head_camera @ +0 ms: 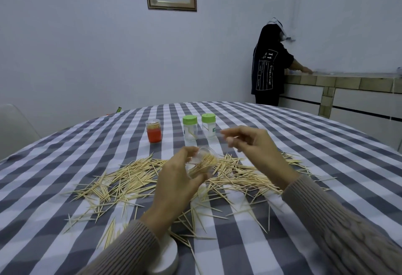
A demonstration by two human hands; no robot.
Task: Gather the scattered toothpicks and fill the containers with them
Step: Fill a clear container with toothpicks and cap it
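Observation:
My left hand (pixel 176 179) grips a small clear container (pixel 203 161), tilted toward the right and packed with toothpicks. My right hand (pixel 248 144) hovers just right of and above its mouth, fingers loosely curled and blurred; whether they pinch toothpicks I cannot tell. Scattered toothpicks (pixel 121 179) lie in a wide heap across the checked tablecloth under and around both hands. Behind the heap stand two clear containers with green lids (pixel 190 131) (pixel 208 128) and a red-tinted container (pixel 154 131) holding toothpicks.
A white round lid-like object (pixel 169 257) lies near the table's front edge under my left forearm. The grey-and-white checked table (pixel 304 144) is round. A person in a dark shirt (pixel 269 66) stands at a counter (pixel 348 79) at the back right. A chair (pixel 15 126) stands left.

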